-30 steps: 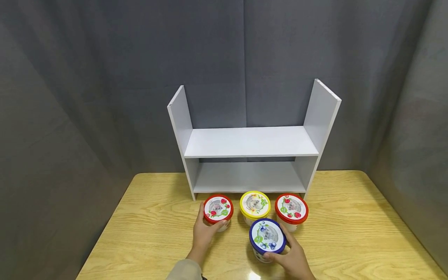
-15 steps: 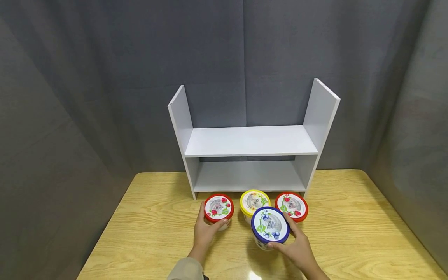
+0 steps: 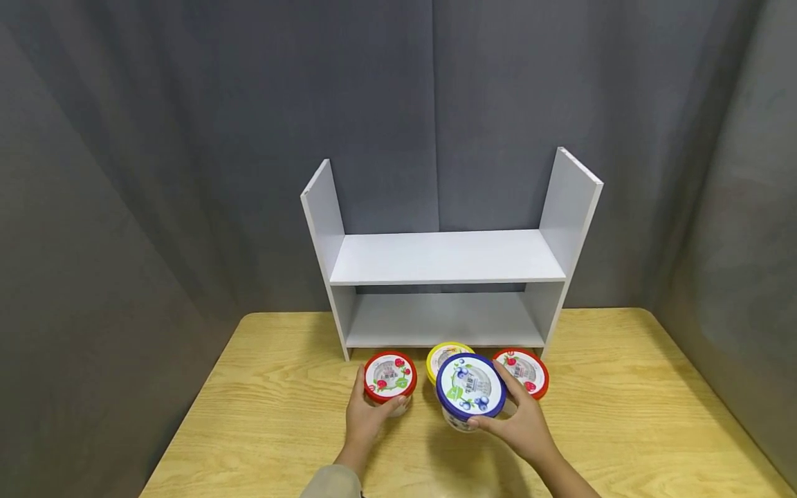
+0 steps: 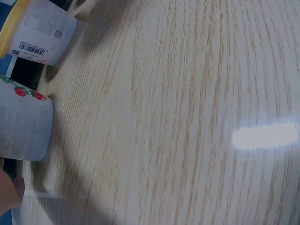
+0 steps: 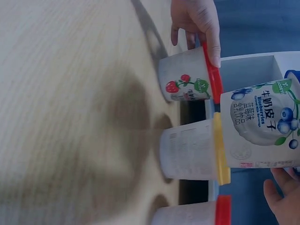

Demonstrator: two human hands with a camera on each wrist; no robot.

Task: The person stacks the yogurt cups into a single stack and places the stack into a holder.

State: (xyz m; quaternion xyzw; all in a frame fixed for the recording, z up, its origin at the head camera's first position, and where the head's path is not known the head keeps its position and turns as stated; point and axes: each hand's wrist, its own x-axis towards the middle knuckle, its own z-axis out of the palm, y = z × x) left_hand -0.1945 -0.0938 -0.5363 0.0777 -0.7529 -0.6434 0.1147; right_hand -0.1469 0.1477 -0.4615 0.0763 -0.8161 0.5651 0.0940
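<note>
My right hand (image 3: 526,429) grips a blueberry milk-drink tub with a blue lid (image 3: 471,386) between thumb and fingers. That tub is raised off the table and partly covers the yellow-lidded tub (image 3: 436,356) in the head view. Around the left red-lidded tub (image 3: 390,375), which stands on the table, my left hand (image 3: 361,422) has its thumb and fingers. The right wrist view shows the left hand (image 5: 197,21) at that red lid, and the blueberry tub's printed side (image 5: 260,124). Another red-lidded tub (image 3: 526,373) stands at right, partly behind my right fingers.
A white two-level shelf (image 3: 448,257) with tall side panels stands at the back of the wooden table (image 3: 268,415). The standing tubs are lined up close to its front edge. Grey curtains (image 3: 187,173) enclose the back and sides.
My right hand has lifted the blueberry tub up and forward, and it now hides more of the yellow-lidded tub. The left hand has stayed at its red-lidded tub.
</note>
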